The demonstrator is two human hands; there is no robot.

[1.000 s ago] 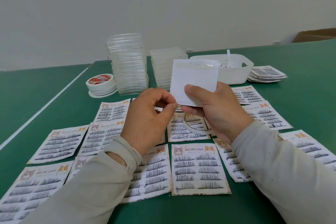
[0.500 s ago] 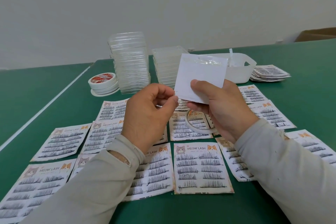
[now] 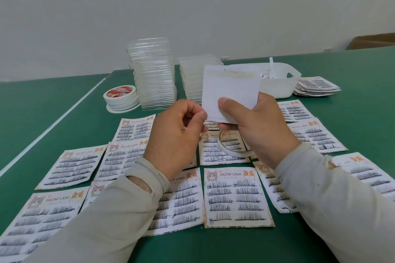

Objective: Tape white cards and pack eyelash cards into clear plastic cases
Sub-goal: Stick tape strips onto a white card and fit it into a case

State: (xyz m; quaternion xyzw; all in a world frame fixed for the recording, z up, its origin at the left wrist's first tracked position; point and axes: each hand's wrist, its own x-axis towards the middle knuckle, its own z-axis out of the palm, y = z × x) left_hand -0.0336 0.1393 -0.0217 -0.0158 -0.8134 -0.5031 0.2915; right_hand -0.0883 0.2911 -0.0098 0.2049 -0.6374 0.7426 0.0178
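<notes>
Head view: the right hand (image 3: 254, 126) pinched the white card (image 3: 230, 89) at its six-o'clock edge. The left hand (image 3: 177, 134) pinched something unclear at nine o'clock. The card looked light and bendable, best held by its edges.

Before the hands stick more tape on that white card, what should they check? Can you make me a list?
1. Card held firmly: ok. The right hand pinches the white card at its lower edge, up off the table.
2. Tape already on the card: ok. A strip lies along its top edge.
3. Tape piece ready: cannot tell. The left hand pinches thumb to finger beside the card, but any piece between them is too small to see.
4. Tape roll near: ok. A thin tape ring hangs under the right hand.
5. Spare rolls: ok. The roll stack sits by the clear cases.
</notes>
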